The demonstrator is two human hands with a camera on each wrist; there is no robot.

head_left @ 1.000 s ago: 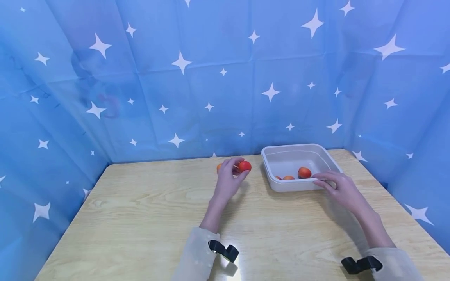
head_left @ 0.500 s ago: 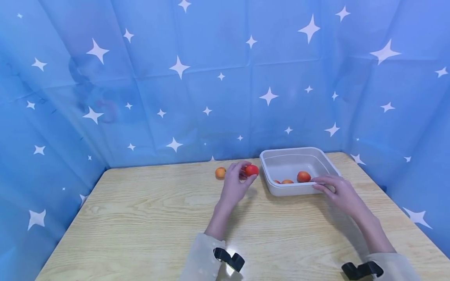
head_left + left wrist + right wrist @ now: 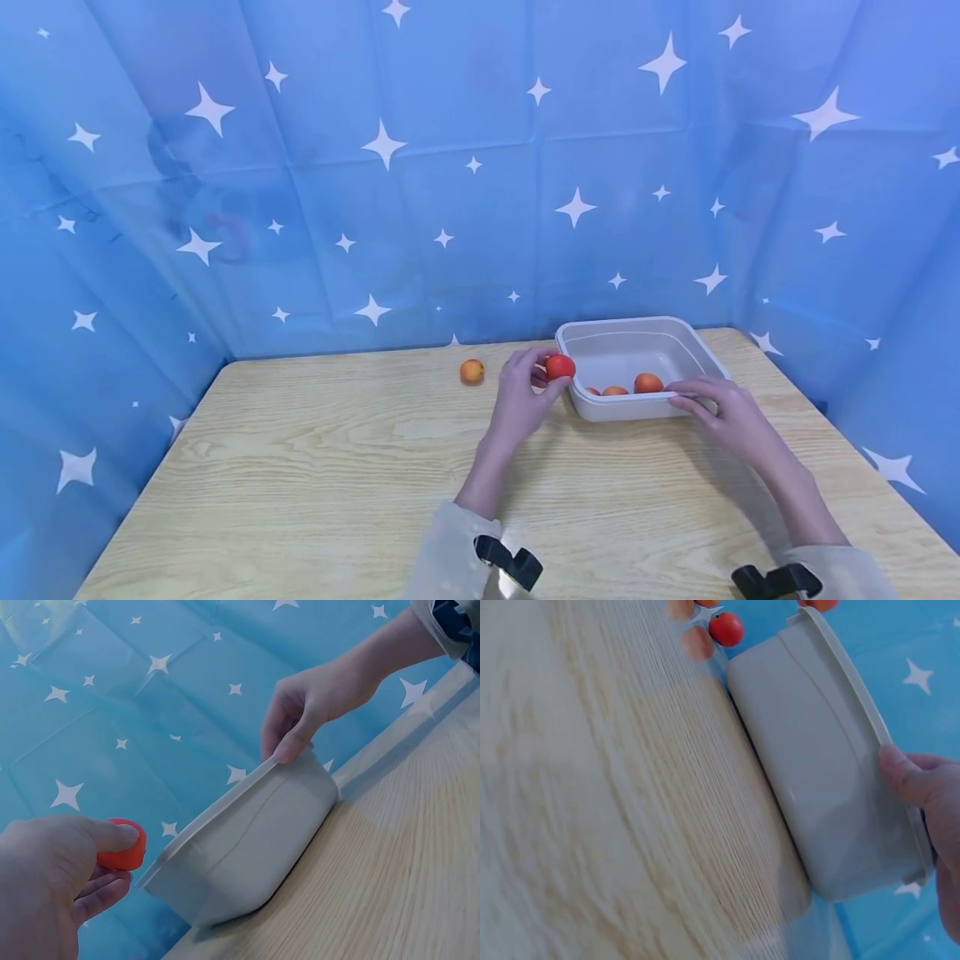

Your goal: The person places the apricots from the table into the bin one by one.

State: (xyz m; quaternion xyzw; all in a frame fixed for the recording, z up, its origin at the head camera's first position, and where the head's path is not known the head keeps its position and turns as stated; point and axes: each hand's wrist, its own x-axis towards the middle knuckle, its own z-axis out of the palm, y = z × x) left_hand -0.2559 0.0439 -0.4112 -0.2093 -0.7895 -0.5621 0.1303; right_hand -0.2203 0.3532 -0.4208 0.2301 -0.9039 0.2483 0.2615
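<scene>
My left hand (image 3: 522, 398) pinches a small round red fruit (image 3: 560, 367) between thumb and fingers, at the left rim of a pale grey plastic box (image 3: 622, 408). In the left wrist view the fruit (image 3: 124, 846) is just outside the box's rim, above table height. My right hand (image 3: 723, 417) grips the front rim near its right corner, thumb outside, as the right wrist view also shows. Inside the box lie an orange-red fruit (image 3: 648, 382) and, partly hidden by the front wall, an orange one (image 3: 615, 390) and a sliver of another (image 3: 592, 391).
An orange-yellow fruit (image 3: 472, 372) rests on the wooden table (image 3: 300, 467), left of my left hand. The right wrist view shows a red fruit (image 3: 726, 628) on the table beyond the box. A blue star-printed curtain (image 3: 420, 208) hangs behind the table and along its sides.
My left hand has carried the red fruit rightward to the box's left rim, uncovering the orange-yellow fruit on the table. The right hand stays on the front rim.
</scene>
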